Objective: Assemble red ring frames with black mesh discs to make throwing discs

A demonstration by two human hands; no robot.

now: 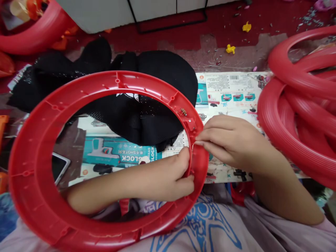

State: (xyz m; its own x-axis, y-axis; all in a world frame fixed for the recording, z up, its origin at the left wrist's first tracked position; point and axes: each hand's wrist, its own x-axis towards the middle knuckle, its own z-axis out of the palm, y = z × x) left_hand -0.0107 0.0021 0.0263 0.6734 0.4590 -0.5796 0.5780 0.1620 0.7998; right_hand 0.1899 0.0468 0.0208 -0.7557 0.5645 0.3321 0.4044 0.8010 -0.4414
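A large red plastic ring (pixel 27 147) lies tilted across my lap, its hollow ribbed side facing up. My left arm reaches through its opening, and my left hand (pixel 170 175) is closed on the inner rim at the right. Just above, my right hand (pixel 228 140) pinches inside the ring's channel with thumb and fingers together. A thin pale strand shows below those fingertips, but what they hold is too small to make out. Farther up the same channel sits a small brass-coloured metal part (pixel 183 112), near a few screw posts.
Several similar red rings (pixel 275 122) are piled at the right, and another red ring (pixel 49 29) is at the upper left. A black cloth cap (pixel 168 70) lies behind my ring on printed cardboard (pixel 228 84). Yellow pieces (pixel 230 49) and a phone-like device (pixel 60 166) are nearby.
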